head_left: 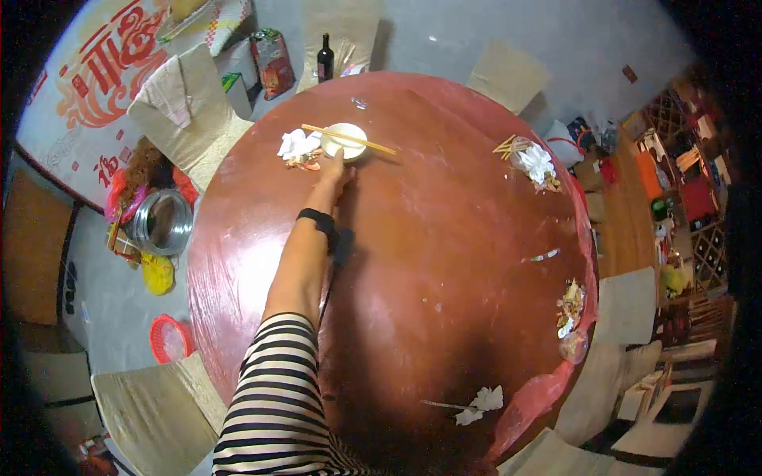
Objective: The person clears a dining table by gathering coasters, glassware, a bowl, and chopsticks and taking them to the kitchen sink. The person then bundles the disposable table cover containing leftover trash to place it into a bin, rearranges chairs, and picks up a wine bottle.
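- A black-and-white striped sleeve (274, 389) is nearest the camera, its forearm (298, 266) reaching far out; a slow, steady movement suits such a long reach.
- Grey floor (432, 36) surrounds the furniture, with a red-lettered panel (103, 63) at the upper left.
- The round, reddish-brown table (444, 230) fills the middle, covered in film (536, 401) that bunches along the right edge. Lifting rather than dragging should keep that film from rucking.
- Pale chairs (508, 75) stand around it.
- A red basket (171, 339) is on the floor at left; a dark bottle (325, 61) is beyond the far edge.
- The left hand (337, 170) is clamped on the near side of a white bowl (346, 131), thumb at the rim, other fingers mostly hidden; I cannot tell how firmly. The right hand is out of view.
- That bowl is towards the table's far left; whether its base touches the film is unclear. Best kept level.
- Crumpled tissue (298, 144) and scraps (305, 164) lie just left of it, best not brushed by the knuckles.
- Chopsticks (349, 140) lie across the bowl, overhanging both sides; tilting could roll them off, so steadying them seems wise.
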`<move>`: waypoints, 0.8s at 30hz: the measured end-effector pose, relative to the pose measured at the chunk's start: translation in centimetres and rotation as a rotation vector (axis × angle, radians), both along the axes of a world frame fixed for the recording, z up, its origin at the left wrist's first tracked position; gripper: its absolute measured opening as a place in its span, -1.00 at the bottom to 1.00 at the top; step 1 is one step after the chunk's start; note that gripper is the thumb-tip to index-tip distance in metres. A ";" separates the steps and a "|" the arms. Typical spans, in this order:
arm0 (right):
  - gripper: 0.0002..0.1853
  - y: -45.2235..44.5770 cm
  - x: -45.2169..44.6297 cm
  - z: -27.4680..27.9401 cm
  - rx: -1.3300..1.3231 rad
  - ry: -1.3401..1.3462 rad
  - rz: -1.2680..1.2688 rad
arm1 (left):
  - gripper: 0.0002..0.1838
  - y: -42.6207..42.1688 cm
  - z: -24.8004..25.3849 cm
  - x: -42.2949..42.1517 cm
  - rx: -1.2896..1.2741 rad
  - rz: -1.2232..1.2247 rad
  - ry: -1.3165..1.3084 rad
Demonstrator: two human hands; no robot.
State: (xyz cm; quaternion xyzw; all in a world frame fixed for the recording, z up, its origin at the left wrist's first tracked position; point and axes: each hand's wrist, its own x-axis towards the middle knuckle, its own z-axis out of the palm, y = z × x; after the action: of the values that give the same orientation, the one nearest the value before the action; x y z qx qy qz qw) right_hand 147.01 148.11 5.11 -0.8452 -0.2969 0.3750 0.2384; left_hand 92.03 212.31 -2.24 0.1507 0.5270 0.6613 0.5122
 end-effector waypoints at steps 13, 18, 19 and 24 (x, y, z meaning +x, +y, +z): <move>-0.87 -4.5 6.8 4.6 0.291 -0.310 -0.105 | -0.58 -2.6 4.7 1.3 0.019 -0.193 0.065; -0.83 4.1 2.3 9.6 0.495 -0.530 -0.011 | -0.62 -3.3 4.8 2.5 0.115 -0.493 0.308; -0.81 6.1 1.9 10.3 0.544 -0.503 0.020 | -0.61 -4.6 7.0 3.4 0.102 -0.533 0.250; -0.71 14.4 -4.7 18.8 0.773 0.640 -0.071 | -0.59 -13.6 20.1 9.8 0.079 -0.730 0.191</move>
State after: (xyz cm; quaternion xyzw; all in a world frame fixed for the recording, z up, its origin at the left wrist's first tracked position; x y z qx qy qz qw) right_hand 142.30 162.48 23.92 -0.5472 -0.2969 0.4696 0.6259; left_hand 101.83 198.72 17.87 0.4091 0.4582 0.4378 0.6566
